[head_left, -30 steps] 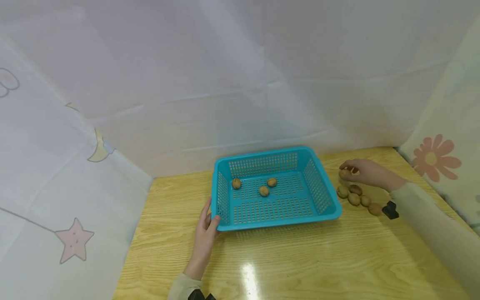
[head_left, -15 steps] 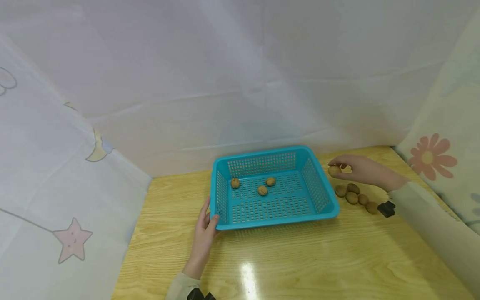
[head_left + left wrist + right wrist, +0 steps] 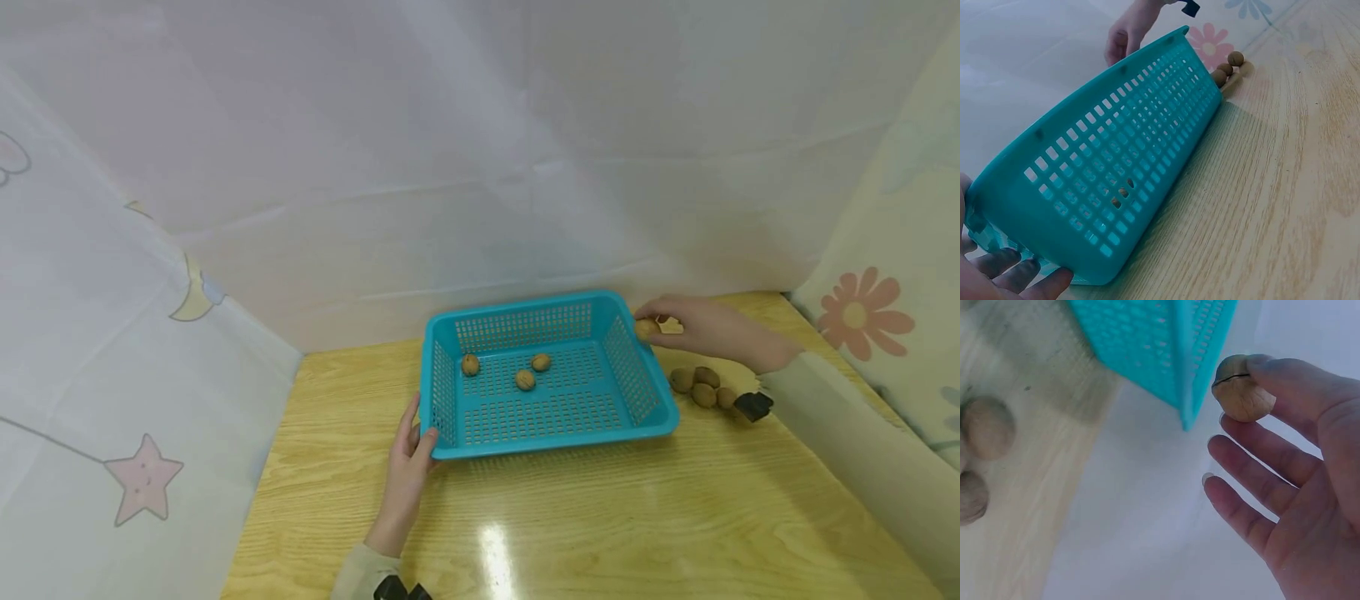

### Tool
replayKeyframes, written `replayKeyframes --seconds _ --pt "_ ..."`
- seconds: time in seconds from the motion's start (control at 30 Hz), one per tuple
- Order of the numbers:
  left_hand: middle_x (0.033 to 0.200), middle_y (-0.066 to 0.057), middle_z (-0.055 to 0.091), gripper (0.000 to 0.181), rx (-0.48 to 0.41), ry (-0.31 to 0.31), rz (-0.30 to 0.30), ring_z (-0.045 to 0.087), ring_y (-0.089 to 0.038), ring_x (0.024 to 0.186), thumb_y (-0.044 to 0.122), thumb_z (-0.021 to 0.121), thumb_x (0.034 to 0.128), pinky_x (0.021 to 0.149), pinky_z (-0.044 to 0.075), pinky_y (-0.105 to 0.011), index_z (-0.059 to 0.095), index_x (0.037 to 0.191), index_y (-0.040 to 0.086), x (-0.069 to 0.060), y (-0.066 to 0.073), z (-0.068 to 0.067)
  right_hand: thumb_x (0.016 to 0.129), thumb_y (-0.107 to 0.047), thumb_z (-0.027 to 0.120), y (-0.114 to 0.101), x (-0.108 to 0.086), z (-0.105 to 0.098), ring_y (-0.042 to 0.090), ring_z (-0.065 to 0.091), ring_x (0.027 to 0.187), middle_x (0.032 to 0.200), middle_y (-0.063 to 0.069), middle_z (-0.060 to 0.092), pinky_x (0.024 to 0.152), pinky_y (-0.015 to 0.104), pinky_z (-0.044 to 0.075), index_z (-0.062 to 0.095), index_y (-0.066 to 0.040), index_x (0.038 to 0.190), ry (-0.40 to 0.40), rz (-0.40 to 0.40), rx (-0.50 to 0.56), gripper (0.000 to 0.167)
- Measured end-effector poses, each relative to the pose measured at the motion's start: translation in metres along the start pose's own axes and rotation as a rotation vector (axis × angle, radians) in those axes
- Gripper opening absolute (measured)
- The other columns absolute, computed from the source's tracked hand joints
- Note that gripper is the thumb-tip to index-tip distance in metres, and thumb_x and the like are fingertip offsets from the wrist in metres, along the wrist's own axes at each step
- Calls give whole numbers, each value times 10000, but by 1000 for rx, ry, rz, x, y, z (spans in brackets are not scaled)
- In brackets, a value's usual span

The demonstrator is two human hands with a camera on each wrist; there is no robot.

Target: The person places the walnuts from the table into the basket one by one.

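Hands (image 3: 406, 471) (image 3: 705, 327) half-curled on basket (image 3: 555, 445), walnut (image 3: 1240, 399)

We see soft, muted light in the head view, a white glare streaking the desk (image 3: 600, 525) and shadow falling below the right sleeve (image 3: 862, 454). Our wrist views carry a bluish cast; in the right one, loose walnuts (image 3: 989, 428) blur while the held walnut (image 3: 1241, 394) looks sharper.
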State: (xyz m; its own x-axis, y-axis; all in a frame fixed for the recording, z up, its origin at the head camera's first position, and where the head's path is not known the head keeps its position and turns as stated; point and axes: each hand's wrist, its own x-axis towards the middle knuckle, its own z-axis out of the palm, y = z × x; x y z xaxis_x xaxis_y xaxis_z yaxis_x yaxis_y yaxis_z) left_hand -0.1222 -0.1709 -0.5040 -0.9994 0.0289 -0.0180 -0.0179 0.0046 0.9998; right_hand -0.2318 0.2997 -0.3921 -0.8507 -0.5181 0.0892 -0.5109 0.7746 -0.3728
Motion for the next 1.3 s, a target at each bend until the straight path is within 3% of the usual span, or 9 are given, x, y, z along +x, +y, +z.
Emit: replayKeyframes --seconds 0.33,0.57,0.7,0.97,1.1,1.3 --pt "1480 -308 518 644 9 3 21 599 -472 1264 159 489 1107 946 583 -464 200 1683 163 -1 -1 1 981 -209 748 -35 46 4 259 670 1073 1201 47 720 936 500 545 723 -74 1256 -56 -150 -30 307" --pt "1511 -294 499 647 -5 0 11 586 -459 1290 160 506 1102 964 576 -466 217 1680 185 -1 -1 2 991 -215 734 -62 79 16 276 665 1103 1228 47 721 954 505 536 717 -83 1271 -111 -204 11 310" --pt "1512 -306 491 654 -6 -14 19 574 -471 1299 153 505 1105 961 579 -449 198 1682 156 -2 -1 3 992 -190 731 -70 97 34 237 659 1087 1232 45 715 953 488 539 711 -74 1277 -154 -244 70 309" --pt "1498 -282 519 654 -8 -6 2 600 -439 1279 163 515 1100 933 590 -385 212 1680 173 -4 -2 3 996 -184 729 -85 127 77 253 635 1145 1317 52 689 996 530 520 694 -105 1334 -328 -258 243 349" --pt "1495 -300 513 653 -11 -3 9 594 -455 1281 154 512 1098 934 589 -391 214 1679 156 -4 -3 3 1001 -191 724 -92 141 96 259 637 1143 1315 57 690 1004 536 516 698 -96 1325 -370 -288 221 339" --pt "1498 -311 502 654 -20 -15 20 581 -450 1297 156 515 1101 938 582 -364 209 1679 148 -2 -4 3 989 -215 742 -94 157 126 224 657 1141 1239 34 713 990 434 537 702 -58 1302 -414 -321 134 352"
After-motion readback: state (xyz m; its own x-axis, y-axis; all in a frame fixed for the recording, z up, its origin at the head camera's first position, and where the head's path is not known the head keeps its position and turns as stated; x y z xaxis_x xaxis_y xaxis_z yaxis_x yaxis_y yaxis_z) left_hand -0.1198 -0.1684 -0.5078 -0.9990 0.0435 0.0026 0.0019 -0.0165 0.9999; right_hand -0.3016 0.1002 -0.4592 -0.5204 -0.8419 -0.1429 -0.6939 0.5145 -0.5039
